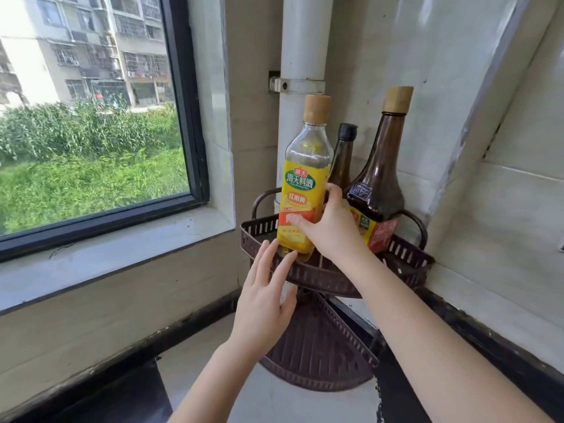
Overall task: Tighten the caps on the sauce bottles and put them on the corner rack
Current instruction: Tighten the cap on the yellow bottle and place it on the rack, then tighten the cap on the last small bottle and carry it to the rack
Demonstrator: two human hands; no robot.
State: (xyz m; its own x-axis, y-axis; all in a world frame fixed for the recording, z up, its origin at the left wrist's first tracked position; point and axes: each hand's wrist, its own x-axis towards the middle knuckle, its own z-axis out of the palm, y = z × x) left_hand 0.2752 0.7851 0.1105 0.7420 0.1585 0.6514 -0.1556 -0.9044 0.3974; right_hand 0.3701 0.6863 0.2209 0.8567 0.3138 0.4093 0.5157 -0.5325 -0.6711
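Observation:
A clear bottle with a yellow label and tan cap (305, 184) stands tilted at the front of the brown corner rack's top shelf (335, 277). My right hand (329, 230) grips its lower body, thumb across the label. My left hand (265, 294) reaches up with straight fingers, the fingertips touching the bottle's base at the shelf rim. Behind stand a large brown bottle with a tan cap (381, 178) and a slimmer dark bottle with a black cap (341, 160), both on the same shelf.
The rack's lower shelf (317, 349) sits on the counter in the wall corner. A white pipe (302, 41) runs up behind the rack. A window with a dark frame (186, 102) and a stone sill fills the left. Tiled wall closes the right.

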